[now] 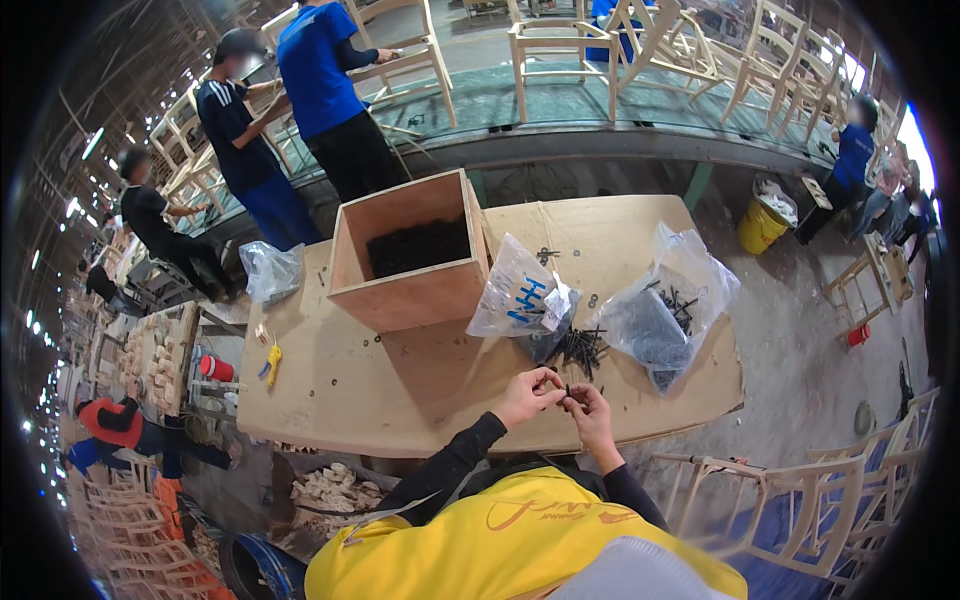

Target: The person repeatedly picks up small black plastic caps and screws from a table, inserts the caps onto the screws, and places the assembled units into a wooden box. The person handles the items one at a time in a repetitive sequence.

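Close to the table's near edge, my left hand (530, 397) and my right hand (588, 415) meet with fingertips pinched. Between them is a small dark piece of hardware (567, 392), partly hidden by the fingers; it resembles the black bolts beside it. Just beyond my hands lies a loose pile of black bolts (580, 350). It spills from the mouth of a clear plastic bag (510, 295) with blue marking. To the right, another open clear bag (715, 275) holds more black bolts and dark small parts.
A wooden box (400, 305) with a dark mass of small parts stands on the table (300, 390). Left of it are a yellow-handled tool (271, 366) and a crumpled plastic bag (272, 272). Several people work at a long bench with chair frames beyond. Wooden chair frames (790, 500) stand at lower right.
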A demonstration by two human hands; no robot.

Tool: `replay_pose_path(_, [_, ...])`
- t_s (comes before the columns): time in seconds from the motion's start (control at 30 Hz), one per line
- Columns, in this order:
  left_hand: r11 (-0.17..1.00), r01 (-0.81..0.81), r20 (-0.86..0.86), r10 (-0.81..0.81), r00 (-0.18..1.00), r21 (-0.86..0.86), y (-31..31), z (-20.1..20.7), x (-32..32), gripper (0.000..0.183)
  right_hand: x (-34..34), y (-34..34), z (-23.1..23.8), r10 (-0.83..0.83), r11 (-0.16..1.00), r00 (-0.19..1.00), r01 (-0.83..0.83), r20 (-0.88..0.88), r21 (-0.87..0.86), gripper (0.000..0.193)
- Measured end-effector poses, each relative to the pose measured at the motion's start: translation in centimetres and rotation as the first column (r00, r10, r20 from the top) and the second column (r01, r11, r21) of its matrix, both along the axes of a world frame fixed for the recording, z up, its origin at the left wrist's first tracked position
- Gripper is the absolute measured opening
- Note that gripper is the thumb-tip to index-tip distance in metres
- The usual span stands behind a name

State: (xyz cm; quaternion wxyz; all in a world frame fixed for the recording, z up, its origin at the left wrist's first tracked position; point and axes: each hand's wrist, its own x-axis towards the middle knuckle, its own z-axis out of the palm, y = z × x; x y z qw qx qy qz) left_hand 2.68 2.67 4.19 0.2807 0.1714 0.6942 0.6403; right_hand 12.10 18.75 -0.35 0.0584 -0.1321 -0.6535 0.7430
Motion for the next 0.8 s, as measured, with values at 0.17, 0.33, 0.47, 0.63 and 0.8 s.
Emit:
replay_pose_path(0.17, [0.983, 0.094, -0.049, -0.103, 0.994, -0.159, -0.8, 1.2, -1.5, 0.018, 0.1, -0.3, 0.0, 0.002, 1.0, 0.999, -0.002, -0.039, -0.001, 0.021])
replay_pose_path(0.33, [0.973, -0.024, -0.539, -0.107, 0.835, -0.229, -1.6, 7.8, -4.2, 0.018, -0.4, 0.4, 0.6, -0.137, 0.989, 0.991, 0.137, 0.002, -0.051, 0.018])
replay_pose_path(0.47, [0.957, -0.237, -0.726, 0.044, 0.686, -0.165, -3.2, 15.7, -8.3, 0.018, -0.4, 1.7, 0.2, -0.165, 0.984, 0.986, 0.165, -0.006, -0.065, 0.017])
replay_pose_path(0.63, [0.957, -0.198, -0.667, 0.007, 0.745, -0.212, -4.4, 20.2, -10.1, 0.016, -0.1, 1.5, 1.3, -0.177, 0.982, 0.984, 0.177, 0.016, -0.065, 0.017])
replay_pose_path(0.8, [0.935, -0.33, -0.751, 0.125, 0.648, -0.129, -6.5, 21.3, -13.7, 0.014, 0.3, 0.9, 1.2, -0.16, 0.986, 0.987, 0.16, 0.008, -0.043, 0.017])
